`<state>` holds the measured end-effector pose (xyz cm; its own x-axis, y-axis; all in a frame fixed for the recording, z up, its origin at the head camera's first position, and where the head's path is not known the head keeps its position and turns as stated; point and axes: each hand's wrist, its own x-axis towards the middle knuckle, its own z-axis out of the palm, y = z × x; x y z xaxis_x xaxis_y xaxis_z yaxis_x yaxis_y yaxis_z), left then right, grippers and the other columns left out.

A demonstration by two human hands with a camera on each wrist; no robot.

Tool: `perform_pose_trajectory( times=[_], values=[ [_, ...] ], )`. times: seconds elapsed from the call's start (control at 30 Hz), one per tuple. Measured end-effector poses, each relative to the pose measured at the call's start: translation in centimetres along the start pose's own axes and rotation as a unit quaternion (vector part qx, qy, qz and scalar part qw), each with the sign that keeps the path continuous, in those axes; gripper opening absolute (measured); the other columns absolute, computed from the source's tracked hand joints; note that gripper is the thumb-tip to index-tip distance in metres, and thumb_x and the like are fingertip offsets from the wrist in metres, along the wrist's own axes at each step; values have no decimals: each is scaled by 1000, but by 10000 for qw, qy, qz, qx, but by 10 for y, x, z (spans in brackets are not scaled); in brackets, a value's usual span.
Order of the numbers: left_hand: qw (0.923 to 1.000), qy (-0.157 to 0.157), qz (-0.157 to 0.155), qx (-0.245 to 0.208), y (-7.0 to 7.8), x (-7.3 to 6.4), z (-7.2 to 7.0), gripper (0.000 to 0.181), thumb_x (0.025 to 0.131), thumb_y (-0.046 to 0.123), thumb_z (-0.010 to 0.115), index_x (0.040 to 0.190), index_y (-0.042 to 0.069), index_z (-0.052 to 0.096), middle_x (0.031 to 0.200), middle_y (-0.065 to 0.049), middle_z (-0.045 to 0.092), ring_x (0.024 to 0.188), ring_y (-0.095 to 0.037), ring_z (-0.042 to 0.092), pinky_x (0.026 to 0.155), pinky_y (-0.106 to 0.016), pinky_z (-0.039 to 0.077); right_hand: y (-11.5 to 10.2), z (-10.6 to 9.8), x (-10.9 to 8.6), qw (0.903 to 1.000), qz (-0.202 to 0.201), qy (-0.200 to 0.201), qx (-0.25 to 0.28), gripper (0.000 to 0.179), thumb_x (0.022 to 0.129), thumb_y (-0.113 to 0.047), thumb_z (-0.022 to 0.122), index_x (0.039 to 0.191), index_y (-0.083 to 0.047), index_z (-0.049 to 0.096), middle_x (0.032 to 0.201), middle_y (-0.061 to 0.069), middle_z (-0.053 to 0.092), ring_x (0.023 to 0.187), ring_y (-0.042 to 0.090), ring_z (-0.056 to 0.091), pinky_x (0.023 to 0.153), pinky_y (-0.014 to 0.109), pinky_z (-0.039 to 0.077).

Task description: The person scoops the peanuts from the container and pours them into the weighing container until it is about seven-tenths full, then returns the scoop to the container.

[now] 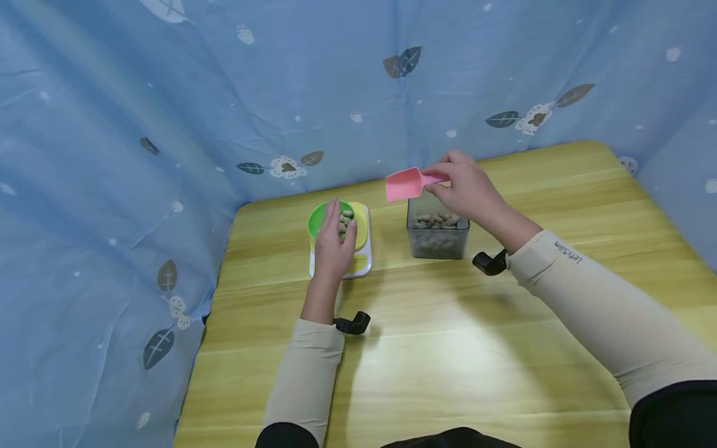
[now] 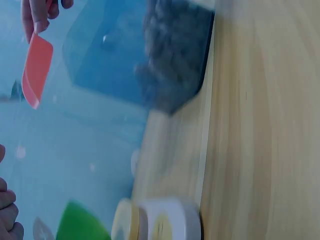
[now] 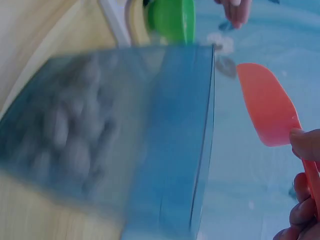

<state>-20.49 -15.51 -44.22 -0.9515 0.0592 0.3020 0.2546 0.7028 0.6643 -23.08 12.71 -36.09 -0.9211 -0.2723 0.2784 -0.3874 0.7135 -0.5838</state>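
My right hand (image 1: 467, 190) grips the thin handle of a pink scoop (image 1: 404, 185). It holds the scoop up over the back left of a clear grey container (image 1: 438, 246); no pieces show in the scoop's blade. Peanuts in their shells (image 1: 437, 220) lie in the lower part of that container. My left hand (image 1: 334, 246), its fingers extended, hovers by a green bowl (image 1: 317, 218) and overlaps it in the head view. More peanuts (image 1: 344, 223) sit in the bowl. Under the bowl is a white and yellow kitchen scale (image 1: 361, 252).
A wood-grain table (image 1: 448, 354) carries everything, its far edge close to a blue patterned curtain (image 1: 336, 81). The container stands to the right of the scale with a strip of table between them. Black wrist cameras sit on both forearms.
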Motion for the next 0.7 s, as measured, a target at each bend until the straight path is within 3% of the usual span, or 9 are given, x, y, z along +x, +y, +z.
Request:
perform_pose_trajectory(
  times=[0.2, 0.4, 0.5, 0.6, 0.7],
  values=[
    [9978, -431, 496, 14, 26, 3, 18, 62, 105, 40, 40, 157, 11, 23, 165, -2, 18, 152, -17, 16, 123, -42, 22, 20, -22, -12, 9995, -33, 283, -169, 31, 93, -14, 68, 121, -4, 70, 99, 13, 50, 87, 28, 42, 71, 39, 35],
    [9938, -901, 646, -17, 44, 8, 36, 61, 105, 43, 39, 158, 16, 23, 165, 2, 18, 152, -14, 16, 122, -42, 24, 32, -33, -22, 9980, -262, 347, -463, 27, 90, -9, 70, 117, -3, 72, 92, 13, 46, 84, 28, 39, 69, 38, 32],
    [9909, -1193, 622, -18, 51, 8, 45, 62, 105, 46, 38, 158, 19, 24, 165, 6, 16, 152, -12, 14, 122, -43, 25, 36, -35, -27, 9946, -589, 331, -787, 24, 88, -7, 72, 111, -3, 74, 91, 14, 50, 81, 29, 42, 69, 39, 35],
    [9873, -1452, 648, 58, 55, 7, 54, 62, 104, 48, 38, 157, 18, 28, 165, 8, 16, 152, -11, 13, 122, -42, 26, 38, -36, -31, 9844, -1049, 276, -1382, 20, 84, -6, 76, 104, -6, 77, 90, 14, 58, 77, 31, 47, 65, 42, 40],
    [9853, -1551, 708, 105, 59, 6, 62, 61, 104, 47, 39, 155, 15, 33, 165, 9, 17, 151, -11, 15, 122, -41, 26, 36, -37, -35, 9645, -1313, 61, -2290, 22, 84, -6, 75, 103, -15, 79, 90, 10, 62, 74, 31, 49, 58, 43, 42]
  ],
)
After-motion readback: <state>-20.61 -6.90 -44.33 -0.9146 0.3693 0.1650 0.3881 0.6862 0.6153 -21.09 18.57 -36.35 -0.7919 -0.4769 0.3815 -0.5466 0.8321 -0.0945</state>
